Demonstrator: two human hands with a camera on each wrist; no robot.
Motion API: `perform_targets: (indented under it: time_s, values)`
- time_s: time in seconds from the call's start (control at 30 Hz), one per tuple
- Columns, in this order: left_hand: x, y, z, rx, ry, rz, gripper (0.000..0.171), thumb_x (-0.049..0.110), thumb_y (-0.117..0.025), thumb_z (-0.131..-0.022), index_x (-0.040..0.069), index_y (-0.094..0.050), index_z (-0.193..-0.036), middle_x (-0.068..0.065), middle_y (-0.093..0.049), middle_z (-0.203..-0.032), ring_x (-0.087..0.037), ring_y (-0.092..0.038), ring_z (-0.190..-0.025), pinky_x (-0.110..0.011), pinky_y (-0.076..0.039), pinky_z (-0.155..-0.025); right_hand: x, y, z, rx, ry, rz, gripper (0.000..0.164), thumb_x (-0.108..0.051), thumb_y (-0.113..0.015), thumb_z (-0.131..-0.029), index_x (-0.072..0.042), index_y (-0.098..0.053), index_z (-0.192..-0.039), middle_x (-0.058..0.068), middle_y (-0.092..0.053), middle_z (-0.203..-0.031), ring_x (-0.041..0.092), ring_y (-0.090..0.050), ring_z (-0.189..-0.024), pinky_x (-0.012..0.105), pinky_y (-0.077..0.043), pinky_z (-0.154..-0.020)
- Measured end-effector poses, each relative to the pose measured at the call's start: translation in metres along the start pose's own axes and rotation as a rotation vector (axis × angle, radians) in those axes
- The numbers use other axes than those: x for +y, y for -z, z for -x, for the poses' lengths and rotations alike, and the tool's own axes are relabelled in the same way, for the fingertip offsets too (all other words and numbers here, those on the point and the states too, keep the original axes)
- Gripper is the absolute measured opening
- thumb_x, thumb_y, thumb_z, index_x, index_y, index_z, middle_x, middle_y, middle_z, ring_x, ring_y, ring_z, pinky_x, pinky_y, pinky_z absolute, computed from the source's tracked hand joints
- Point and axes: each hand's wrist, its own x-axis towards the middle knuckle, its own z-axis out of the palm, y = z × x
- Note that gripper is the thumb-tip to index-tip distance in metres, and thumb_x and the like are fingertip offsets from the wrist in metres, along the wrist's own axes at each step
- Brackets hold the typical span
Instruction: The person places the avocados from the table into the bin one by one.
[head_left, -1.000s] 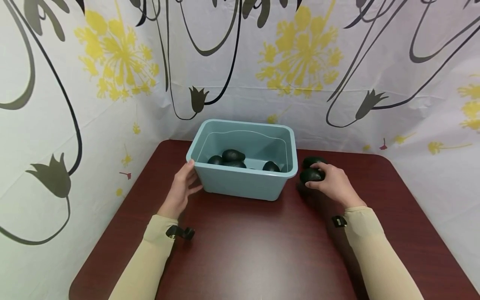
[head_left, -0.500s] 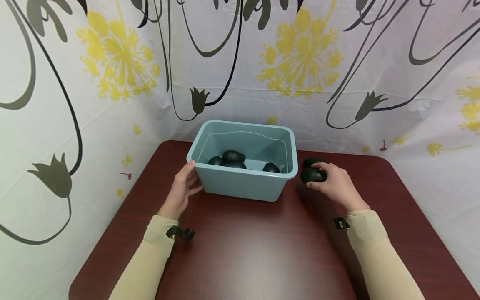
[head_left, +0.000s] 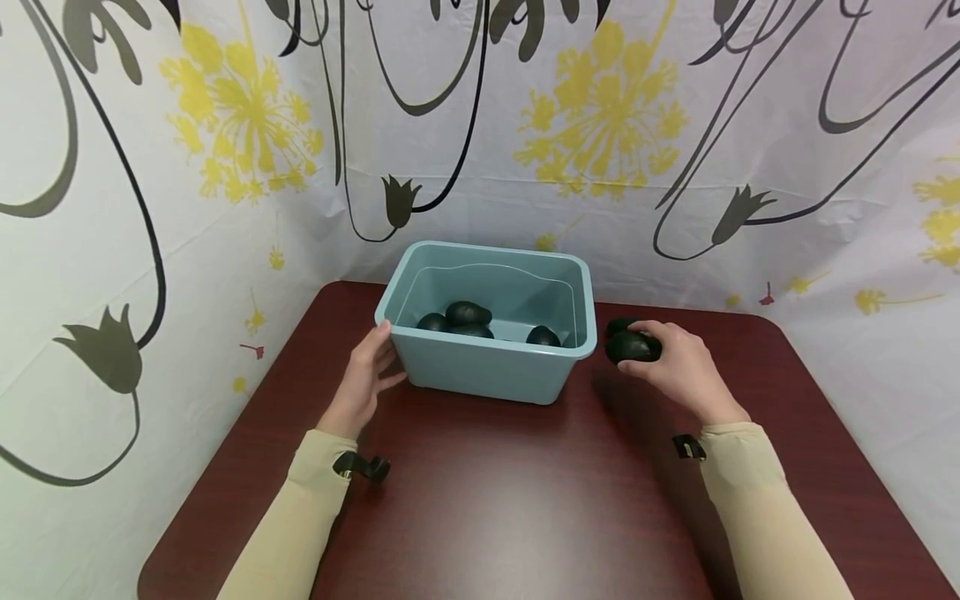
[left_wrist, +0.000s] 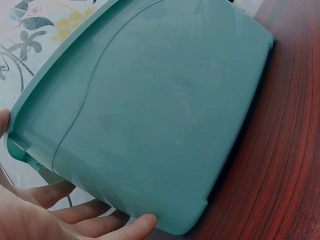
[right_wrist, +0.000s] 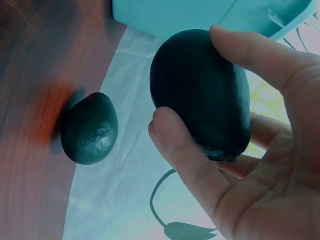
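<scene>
My right hand grips a dark green avocado between thumb and fingers, to the right of the light blue plastic bin. In the right wrist view the held avocado appears large, and a second avocado lies on the table apart from it. From the head view that second avocado is mostly hidden behind the held one. My left hand touches the bin's near left corner, one fingertip at the rim and the others spread along the outer wall. Several avocados lie inside the bin.
The dark red wooden table carries the bin near its back edge. A white cloth with yellow and grey plant prints hangs behind and along both sides. A black strap mount sits on the left wrist.
The right hand has shifted slightly right with the avocado, which has turned a little in its grip. The left hand and the bin have stayed in place.
</scene>
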Motion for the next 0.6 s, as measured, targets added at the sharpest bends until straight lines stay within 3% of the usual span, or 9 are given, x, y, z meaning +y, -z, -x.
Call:
perform_targets:
  time_s: [0.6]
  values:
    - [0.000,0.000,0.001,0.008,0.003,-0.004,0.071,0.062,-0.053,-0.097,0.028,-0.036,-0.156,-0.003,-0.036,-0.158,-0.026,-0.037,-0.143,-0.064,-0.038,-0.104,-0.013,0.015,0.007,0.055,0.019,0.015,0.061,-0.042,-0.083,-0.083,-0.017,-0.060,-0.134,0.014,-0.060,-0.125,0.034,-0.054,-0.106,0.052,-0.046,-0.082]
